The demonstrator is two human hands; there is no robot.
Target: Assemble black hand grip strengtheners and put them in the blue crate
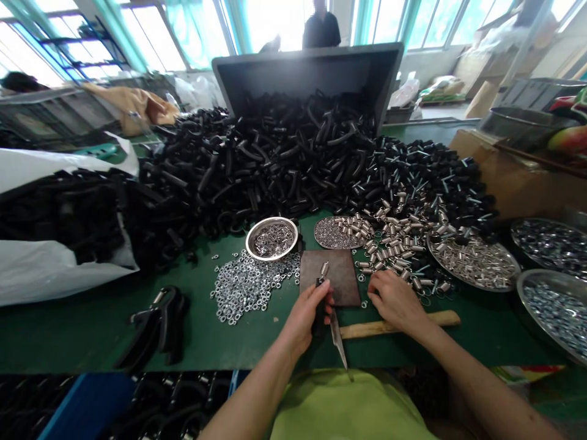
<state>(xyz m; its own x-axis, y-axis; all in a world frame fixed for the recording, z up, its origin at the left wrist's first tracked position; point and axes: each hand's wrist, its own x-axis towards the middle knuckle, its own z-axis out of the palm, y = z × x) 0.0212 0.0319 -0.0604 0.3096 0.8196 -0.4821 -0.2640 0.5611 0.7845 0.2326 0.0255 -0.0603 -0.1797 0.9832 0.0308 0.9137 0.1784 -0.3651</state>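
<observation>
My left hand is closed around a black handle, with a coil spring standing out at its upper end, over a dark square metal plate. A pointed knife blade lies just below that hand. My right hand rests at the near edge of a heap of silvery springs. Its fingers are curled together, and whatever they pinch is hidden. Under the right wrist runs a wooden tool handle; its other end passes near the blade.
Nuts lie left of the plate, beside a steel bowl of small parts. Black handles are piled before a tipped grey bin. Assembled grips lie at left. Trays of hardware stand right. A person is beyond.
</observation>
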